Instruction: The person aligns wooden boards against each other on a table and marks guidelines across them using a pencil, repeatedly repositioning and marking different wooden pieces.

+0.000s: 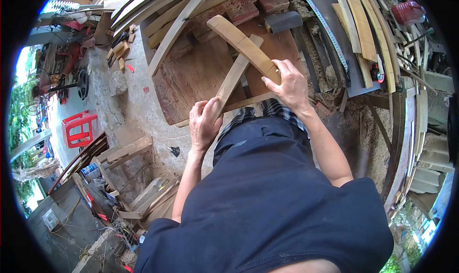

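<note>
My left hand (pixel 204 124) is closed around the near end of a pale wooden strip (pixel 233 79), which slants away to the upper right. Above it, my right hand (pixel 290 87) grips the near end of a wider, yellowish-brown wooden piece (pixel 244 44) with a rounded far end. The two pieces cross, the wider one lying over the narrower. Both are over a worn reddish-brown wooden worktop (pixel 191 72). A curved pale strip (pixel 177 33) rests at the worktop's left side, and a dark grey block (pixel 283 22) sits at its far right.
Long wooden strips (pixel 158 7) are stacked at the far side. More planks (pixel 363 29) and a long measuring rule (pixel 330 33) lie to the right. A red plastic stool (pixel 79 129) and small wood offcuts (pixel 119 50) are on the left. A wooden frame (pixel 126 151) stands at lower left.
</note>
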Action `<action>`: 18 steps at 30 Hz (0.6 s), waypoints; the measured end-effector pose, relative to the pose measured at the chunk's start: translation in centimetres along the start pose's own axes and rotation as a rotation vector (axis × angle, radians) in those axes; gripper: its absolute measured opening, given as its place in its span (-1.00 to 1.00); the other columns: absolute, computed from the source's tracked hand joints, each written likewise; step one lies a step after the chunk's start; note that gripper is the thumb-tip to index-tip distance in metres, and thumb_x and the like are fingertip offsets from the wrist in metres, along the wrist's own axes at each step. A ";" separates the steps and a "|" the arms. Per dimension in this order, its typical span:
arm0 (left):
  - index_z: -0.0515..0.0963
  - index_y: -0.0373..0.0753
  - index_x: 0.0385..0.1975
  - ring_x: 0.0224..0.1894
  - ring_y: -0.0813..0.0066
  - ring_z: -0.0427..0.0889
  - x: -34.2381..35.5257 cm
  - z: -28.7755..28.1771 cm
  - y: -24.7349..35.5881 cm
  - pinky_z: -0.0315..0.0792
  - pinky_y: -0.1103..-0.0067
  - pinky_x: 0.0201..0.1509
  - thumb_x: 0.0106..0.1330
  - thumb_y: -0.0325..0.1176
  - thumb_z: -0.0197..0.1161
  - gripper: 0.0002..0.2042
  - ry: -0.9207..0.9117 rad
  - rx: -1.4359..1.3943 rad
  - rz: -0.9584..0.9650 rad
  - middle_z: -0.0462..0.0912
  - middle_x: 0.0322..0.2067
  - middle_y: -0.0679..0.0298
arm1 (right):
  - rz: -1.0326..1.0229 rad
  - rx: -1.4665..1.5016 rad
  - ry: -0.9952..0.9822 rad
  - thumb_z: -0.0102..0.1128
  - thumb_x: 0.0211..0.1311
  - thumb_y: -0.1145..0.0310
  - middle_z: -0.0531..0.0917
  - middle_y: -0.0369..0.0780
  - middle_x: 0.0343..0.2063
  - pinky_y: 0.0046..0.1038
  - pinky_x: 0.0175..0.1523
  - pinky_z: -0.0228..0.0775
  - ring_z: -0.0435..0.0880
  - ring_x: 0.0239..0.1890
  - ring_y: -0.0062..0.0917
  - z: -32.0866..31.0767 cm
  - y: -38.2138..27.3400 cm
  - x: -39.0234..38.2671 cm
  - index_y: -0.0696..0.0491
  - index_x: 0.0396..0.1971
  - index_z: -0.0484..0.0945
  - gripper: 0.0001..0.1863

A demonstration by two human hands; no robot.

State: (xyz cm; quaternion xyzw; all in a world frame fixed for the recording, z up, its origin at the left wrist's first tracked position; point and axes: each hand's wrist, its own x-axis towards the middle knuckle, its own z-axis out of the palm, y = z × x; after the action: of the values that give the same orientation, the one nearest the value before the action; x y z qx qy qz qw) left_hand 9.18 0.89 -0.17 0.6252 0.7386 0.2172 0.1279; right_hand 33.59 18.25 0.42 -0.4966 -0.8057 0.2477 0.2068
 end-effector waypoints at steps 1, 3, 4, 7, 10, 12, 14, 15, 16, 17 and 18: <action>0.54 -0.10 0.21 0.03 0.16 0.58 0.2 -0.5 -0.1 0.45 0.30 0.18 0.13 -0.42 0.49 -0.43 -0.025 -0.078 0.007 0.57 -0.03 0.15 | 0.001 0.012 0.017 0.45 0.17 0.10 0.65 -0.15 -0.09 -0.26 0.03 0.59 0.71 -0.06 -0.28 -0.1 0.1 0.0 0.11 0.11 0.56 -0.42; 0.56 -0.23 0.17 -0.06 0.12 0.68 0.6 -1.3 -0.2 0.53 0.33 0.06 0.29 -0.41 0.38 -0.57 -0.133 -0.298 -0.088 0.67 -0.12 0.03 | 0.006 0.032 0.021 0.46 0.17 0.10 0.65 -0.15 -0.09 -0.27 0.03 0.59 0.71 -0.08 -0.28 -0.4 0.0 -0.1 0.12 0.10 0.56 -0.42; 0.56 -0.23 0.17 -0.06 0.12 0.68 0.6 -1.5 -0.6 0.53 0.33 0.06 0.29 -0.41 0.38 -0.57 -0.133 -0.297 -0.092 0.67 -0.12 0.03 | 0.014 0.059 0.024 0.46 0.17 0.10 0.65 -0.15 -0.10 -0.27 0.03 0.59 0.71 -0.09 -0.28 -0.5 -0.2 -0.2 0.12 0.10 0.57 -0.43; 0.54 -0.40 0.18 -0.02 0.37 0.73 1.4 -2.1 -0.8 0.58 0.49 0.04 0.51 -0.39 0.20 -0.67 -0.259 -0.452 -0.254 0.72 -0.03 -0.05 | 0.006 0.079 0.030 0.45 0.17 0.10 0.65 -0.14 -0.11 -0.27 0.03 0.59 0.71 -0.11 -0.27 -0.3 -0.5 -0.4 0.12 0.10 0.57 -0.43; 0.55 -0.40 0.16 -0.03 0.32 0.71 2.5 -0.7 -2.2 0.55 0.47 0.06 0.52 -0.38 0.19 -0.68 -0.249 -0.443 -0.185 0.71 -0.05 -0.03 | -0.011 0.063 -0.002 0.45 0.17 0.11 0.65 -0.15 -0.09 -0.26 0.03 0.59 0.70 -0.08 -0.28 0.1 -1.2 -0.7 0.12 0.11 0.56 -0.42; 0.57 -0.35 0.15 -0.08 0.29 0.65 2.9 0.2 -2.8 0.50 0.46 0.06 0.52 -0.36 0.18 -0.70 -0.163 -0.255 -0.008 0.66 -0.14 0.04 | -0.035 0.061 -0.030 0.45 0.17 0.12 0.65 -0.15 -0.08 -0.26 0.04 0.59 0.70 -0.06 -0.28 0.2 -1.9 -1.0 0.12 0.11 0.56 -0.42; 0.58 -0.27 0.15 -0.13 0.24 0.59 3.4 0.9 -2.0 0.48 0.43 0.04 0.48 -0.38 0.22 -0.70 -0.064 -0.263 -0.131 0.56 -0.21 0.12 | -0.046 0.056 -0.051 0.46 0.16 0.12 0.65 -0.16 -0.07 -0.26 0.06 0.59 0.70 -0.04 -0.29 0.4 -2.2 -1.4 0.12 0.11 0.55 -0.41; 0.61 -0.19 0.15 -0.15 0.24 0.57 3.4 1.1 -1.5 0.47 0.38 0.08 0.45 -0.38 0.25 -0.70 -0.034 -0.367 -0.215 0.52 -0.23 0.17 | -0.080 0.031 -0.060 0.47 0.15 0.13 0.65 -0.16 -0.06 -0.26 0.08 0.60 0.69 -0.03 -0.29 0.7 -2.2 -1.6 0.12 0.11 0.55 -0.41; 0.61 -0.19 0.15 -0.15 0.24 0.57 3.4 1.2 -1.1 0.47 0.38 0.08 0.45 -0.38 0.25 -0.70 -0.040 -0.368 -0.213 0.52 -0.23 0.17 | -0.113 0.007 -0.069 0.48 0.13 0.13 0.65 -0.17 -0.05 -0.26 0.09 0.60 0.69 -0.01 -0.28 1.0 -2.2 -1.9 0.12 0.12 0.55 -0.40; 0.60 -0.18 0.14 -0.11 0.19 0.55 3.3 1.1 -0.8 0.43 0.34 0.11 0.43 -0.38 0.27 -0.69 0.006 -0.269 -0.162 0.52 -0.19 0.15 | -0.161 -0.024 -0.038 0.50 0.09 0.16 0.64 -0.18 -0.07 -0.28 0.08 0.62 0.69 -0.01 -0.28 1.2 -2.3 -2.2 0.12 0.11 0.55 -0.39; 0.60 -0.18 0.14 -0.07 0.15 0.54 3.2 1.1 -0.6 0.40 0.30 0.14 0.41 -0.38 0.28 -0.68 0.051 -0.170 -0.110 0.53 -0.15 0.12 | -0.156 -0.025 -0.038 0.50 0.09 0.16 0.64 -0.18 -0.07 -0.28 0.08 0.62 0.69 -0.01 -0.28 1.4 -2.4 -2.5 0.12 0.11 0.55 -0.39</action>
State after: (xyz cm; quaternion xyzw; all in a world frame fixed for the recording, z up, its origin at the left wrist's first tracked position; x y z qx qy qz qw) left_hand 8.55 4.16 -1.20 0.5648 0.7538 0.2876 0.1735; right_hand 32.17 14.80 0.58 -0.4301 -0.8487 0.2303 0.2040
